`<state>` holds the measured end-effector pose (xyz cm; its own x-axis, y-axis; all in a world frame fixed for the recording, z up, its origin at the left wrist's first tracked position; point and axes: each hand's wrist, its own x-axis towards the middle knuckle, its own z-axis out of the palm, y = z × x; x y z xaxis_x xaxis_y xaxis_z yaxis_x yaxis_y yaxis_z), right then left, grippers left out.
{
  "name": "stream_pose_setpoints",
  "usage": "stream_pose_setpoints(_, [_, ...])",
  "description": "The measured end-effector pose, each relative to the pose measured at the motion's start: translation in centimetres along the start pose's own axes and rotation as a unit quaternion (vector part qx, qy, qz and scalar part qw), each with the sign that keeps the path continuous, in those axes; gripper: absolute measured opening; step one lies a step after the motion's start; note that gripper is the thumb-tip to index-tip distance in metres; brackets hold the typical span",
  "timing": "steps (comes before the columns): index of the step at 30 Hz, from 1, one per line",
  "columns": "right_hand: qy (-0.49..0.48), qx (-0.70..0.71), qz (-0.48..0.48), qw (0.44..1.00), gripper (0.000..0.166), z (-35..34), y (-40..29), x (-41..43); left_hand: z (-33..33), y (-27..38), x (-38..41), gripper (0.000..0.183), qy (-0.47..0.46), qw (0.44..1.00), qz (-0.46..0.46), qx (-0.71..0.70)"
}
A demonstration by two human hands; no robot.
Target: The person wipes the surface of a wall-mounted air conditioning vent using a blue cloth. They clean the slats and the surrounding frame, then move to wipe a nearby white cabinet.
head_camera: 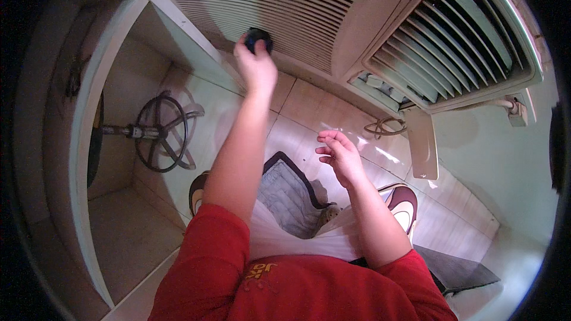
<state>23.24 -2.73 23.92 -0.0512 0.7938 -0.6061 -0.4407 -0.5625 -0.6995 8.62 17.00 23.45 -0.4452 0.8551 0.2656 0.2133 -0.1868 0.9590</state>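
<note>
My left hand (258, 64) is stretched forward, its fingers closed around a small dark round object (258, 40) whose kind I cannot tell. That object is in front of the ribbed front grille (285, 4) of a large light-coloured appliance, near its lower edge; whether it touches the grille is unclear. My right hand (340, 156) hangs over the tiled floor with its fingers apart and slightly bent, holding nothing. Farther right on the appliance is a louvred vent (441, 44), its slats tilted.
At the left, a stool base with a ring (161, 131) stands beside a light frame (84, 111). A grey quilted mat with dark edging (287, 191) lies between my feet. A coiled cable (384, 127) is beside a hanging panel (423, 145). A dark flat object (459, 267) lies lower right.
</note>
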Motion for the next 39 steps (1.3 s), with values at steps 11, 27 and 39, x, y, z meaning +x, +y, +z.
stream_pose_setpoints(11, [0.003,0.002,-0.004,1.000,0.020,-0.7,-1.1,0.5,0.7,2.7,-7.5,0.026,-0.093,0.986,0.135,-0.003])
stream_pose_setpoints(27, [-0.009,0.008,-0.012,1.000,0.020,-1.0,-1.4,0.4,0.7,4.4,-5.4,0.024,-0.041,0.998,0.044,-0.005])
stream_pose_setpoints(39, [-0.007,0.007,-0.015,1.000,0.019,-1.0,-1.8,0.5,0.9,4.4,-8.4,0.029,-0.165,0.981,0.100,-0.007])
